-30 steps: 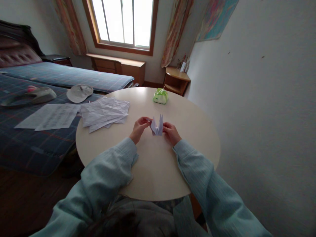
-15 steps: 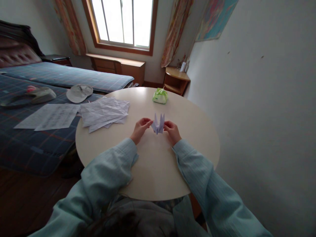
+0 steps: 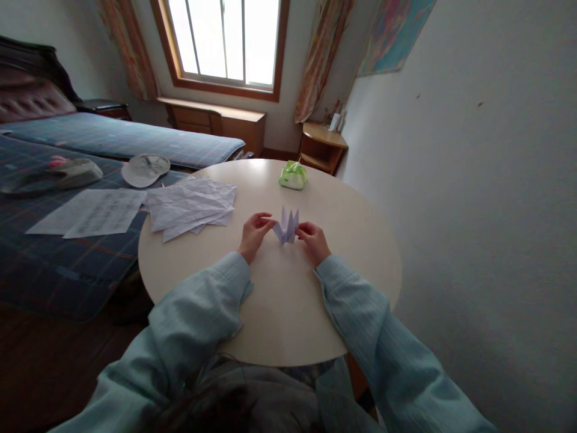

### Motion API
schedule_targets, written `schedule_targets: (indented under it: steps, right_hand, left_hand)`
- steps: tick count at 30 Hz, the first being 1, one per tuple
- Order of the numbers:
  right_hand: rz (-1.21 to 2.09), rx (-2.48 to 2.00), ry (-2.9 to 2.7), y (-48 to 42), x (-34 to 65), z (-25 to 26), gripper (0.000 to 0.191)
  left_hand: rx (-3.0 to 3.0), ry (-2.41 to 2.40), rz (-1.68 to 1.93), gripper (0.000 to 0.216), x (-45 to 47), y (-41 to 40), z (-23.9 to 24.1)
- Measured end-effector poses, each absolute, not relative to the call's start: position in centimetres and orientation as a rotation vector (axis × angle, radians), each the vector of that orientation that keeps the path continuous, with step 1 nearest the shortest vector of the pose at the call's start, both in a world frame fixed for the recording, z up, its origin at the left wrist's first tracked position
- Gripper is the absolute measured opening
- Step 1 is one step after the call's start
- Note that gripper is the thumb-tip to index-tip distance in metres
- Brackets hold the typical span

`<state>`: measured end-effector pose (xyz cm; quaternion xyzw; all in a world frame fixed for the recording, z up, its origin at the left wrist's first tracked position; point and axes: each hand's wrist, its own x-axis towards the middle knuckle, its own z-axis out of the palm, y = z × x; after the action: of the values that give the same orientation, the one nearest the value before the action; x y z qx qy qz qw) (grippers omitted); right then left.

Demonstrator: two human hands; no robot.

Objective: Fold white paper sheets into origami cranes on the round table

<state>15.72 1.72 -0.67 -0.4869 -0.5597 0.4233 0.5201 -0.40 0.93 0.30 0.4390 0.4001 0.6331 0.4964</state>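
A small folded white paper figure (image 3: 287,225) with two upright points stands at the middle of the round beige table (image 3: 288,313). My left hand (image 3: 253,234) pinches its left side with fingertips closed. On the other side, my right hand (image 3: 312,240) pinches the figure's right side. Both sleeves are light blue and reach in from the bottom of the view.
A pile of creased white sheets (image 3: 189,204) lies on the table's left part. A green tissue pack (image 3: 293,175) sits at the far edge. Printed papers (image 3: 90,211) and a cap (image 3: 145,169) lie on the bed at left. A white wall stands close on the right.
The paper figure has shifted slightly away from me and turned a little between my fingers. Both hands stay on it, moved a touch farther across the table.
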Motion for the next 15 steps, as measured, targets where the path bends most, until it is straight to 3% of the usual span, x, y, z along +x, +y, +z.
schedule_targets:
  steps: [15]
  right_hand:
    - [0.928,-1.178,-1.335,1.9,16.0,-1.0,0.020]
  left_hand:
    - [1.195,0.968,1.320,0.023,-0.2,1.2,-0.8]
